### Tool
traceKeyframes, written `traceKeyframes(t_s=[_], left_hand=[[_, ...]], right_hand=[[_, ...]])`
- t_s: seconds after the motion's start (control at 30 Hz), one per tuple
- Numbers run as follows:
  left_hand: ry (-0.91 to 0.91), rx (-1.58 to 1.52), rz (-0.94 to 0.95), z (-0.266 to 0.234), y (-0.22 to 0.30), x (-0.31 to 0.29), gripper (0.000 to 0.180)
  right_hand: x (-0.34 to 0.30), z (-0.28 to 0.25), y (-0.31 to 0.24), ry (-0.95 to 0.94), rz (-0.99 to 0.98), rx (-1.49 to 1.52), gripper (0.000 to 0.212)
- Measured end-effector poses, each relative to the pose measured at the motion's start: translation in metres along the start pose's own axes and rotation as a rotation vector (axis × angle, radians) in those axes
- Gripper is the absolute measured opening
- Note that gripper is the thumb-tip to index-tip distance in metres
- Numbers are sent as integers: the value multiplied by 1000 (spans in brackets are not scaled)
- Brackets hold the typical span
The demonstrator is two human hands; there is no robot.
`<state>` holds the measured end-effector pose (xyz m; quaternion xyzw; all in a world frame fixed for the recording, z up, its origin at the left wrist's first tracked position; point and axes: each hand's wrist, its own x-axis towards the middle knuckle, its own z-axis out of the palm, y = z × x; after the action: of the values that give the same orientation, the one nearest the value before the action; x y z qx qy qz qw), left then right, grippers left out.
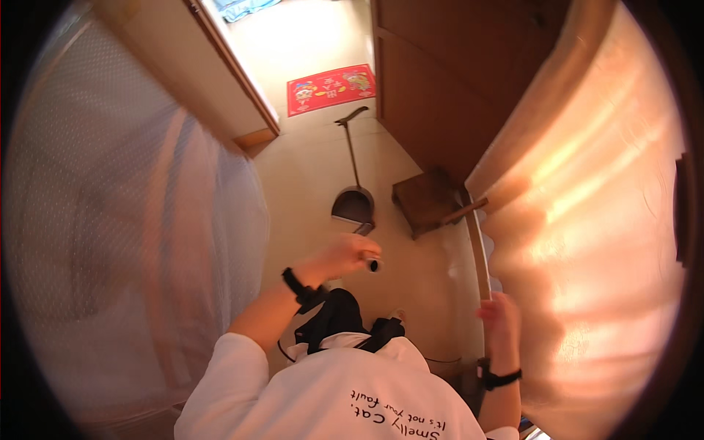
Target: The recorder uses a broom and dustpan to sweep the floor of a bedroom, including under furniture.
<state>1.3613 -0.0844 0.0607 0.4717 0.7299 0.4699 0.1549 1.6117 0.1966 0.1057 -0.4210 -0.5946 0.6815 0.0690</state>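
Note:
My left hand (342, 257) is closed around a pole (374, 265) seen almost end-on, with a round dark tip toward me. Just beyond the fist, a short dark piece (364, 229) shows near the dustpan; whether it belongs to the pole I cannot tell. The dark dustpan (353, 204) lies on the floor ahead, its long thin handle stretching away toward the doorway. Off to the right, my right hand (502, 321) is beside a narrow wooden edge (480, 268) and a glowing curtain. Its fingers are blurred, and any hold is unclear.
A low wooden stool (427, 202) stands right of the dustpan, by a brown door (462, 81). A red mat (331, 89) lies in the bright doorway. Sheer white netting (198, 242) hangs at left; a sunlit pinkish curtain (587, 257) lines the right.

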Motion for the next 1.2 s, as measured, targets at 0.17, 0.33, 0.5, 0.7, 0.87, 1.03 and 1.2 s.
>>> traceKeyframes(t_s=[0.17, 0.33, 0.5, 0.7, 0.87, 1.03, 1.2], left_hand=[[-300, 149, 165, -9, -7, 25, 16], [-260, 277, 291, 11, -34, 29, 11], [-231, 409, 487, -12, -56, 27, 9], [-218, 392, 403, -44, -71, 38, 7], [-76, 447, -8, -115, -129, 87, 34], [46, 731, -381, -143, -194, 138, 58], [16, 757, -404, -138, -243, 170, 60]], right_hand=[[11, 177, -14, -577, 583, 438, 40], [45, 220, -10, -569, 736, 432, 38], [42, 251, -4, -541, 695, 368, 23], [41, 253, -29, -365, 689, 96, 15], [71, 223, -85, -375, 677, -289, 31], [119, 206, -129, -460, 601, -463, 23], [152, 222, -153, -324, 692, -320, 19]])
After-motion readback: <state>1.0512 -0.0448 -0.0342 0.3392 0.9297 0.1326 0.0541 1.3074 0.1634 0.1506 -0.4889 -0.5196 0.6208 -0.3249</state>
